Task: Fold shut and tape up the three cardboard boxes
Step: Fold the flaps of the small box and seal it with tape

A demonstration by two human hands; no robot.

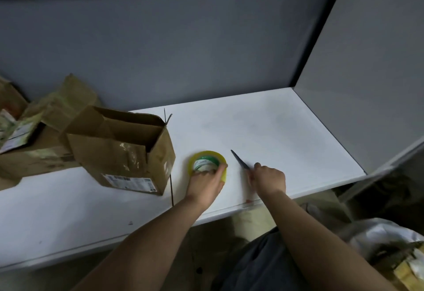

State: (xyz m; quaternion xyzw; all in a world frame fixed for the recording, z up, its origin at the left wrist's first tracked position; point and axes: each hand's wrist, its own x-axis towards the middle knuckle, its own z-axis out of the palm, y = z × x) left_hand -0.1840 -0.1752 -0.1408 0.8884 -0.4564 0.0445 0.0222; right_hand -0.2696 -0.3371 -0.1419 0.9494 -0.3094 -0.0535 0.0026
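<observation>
Left hand (205, 184) grips yellow tape roll (207, 161), right hand (269, 179) holds dark blade (239, 159); crumpled brown box (124, 148) gapes open on bench (275, 130).

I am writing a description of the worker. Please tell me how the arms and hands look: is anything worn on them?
Both forearms are bare up to the frame's edge; no sleeves show. The left hand and right hand are bare too: no gloves, and no watch, ring or bracelet shows.

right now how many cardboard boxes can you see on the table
2 clearly: an open cardboard box left of the tape roll, another box behind it at the left edge. A third may be hidden.
</observation>
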